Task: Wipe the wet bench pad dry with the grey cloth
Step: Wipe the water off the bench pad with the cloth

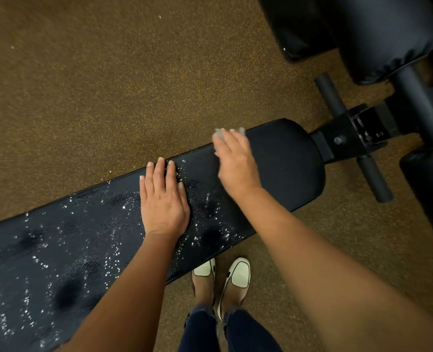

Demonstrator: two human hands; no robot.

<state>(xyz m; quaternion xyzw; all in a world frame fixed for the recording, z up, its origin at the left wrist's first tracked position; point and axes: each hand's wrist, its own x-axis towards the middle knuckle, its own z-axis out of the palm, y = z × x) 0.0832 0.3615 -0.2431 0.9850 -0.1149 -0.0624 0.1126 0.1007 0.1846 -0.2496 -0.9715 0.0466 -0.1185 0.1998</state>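
Bench pad point(281, 161) on floor point(83, 85), running left-right.
Left hand point(163, 199) on mid-pad; right hand point(235, 163) to its right, over cloth point(219, 134) at far edge; shoes point(238, 274) by near edge.

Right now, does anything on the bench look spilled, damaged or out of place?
Yes: water droplets lie scattered over the bench pad, from its left end to the middle, under the flat left hand. The rounded right end looks dry. The right hand presses the grey cloth at the far edge. No damage shows.
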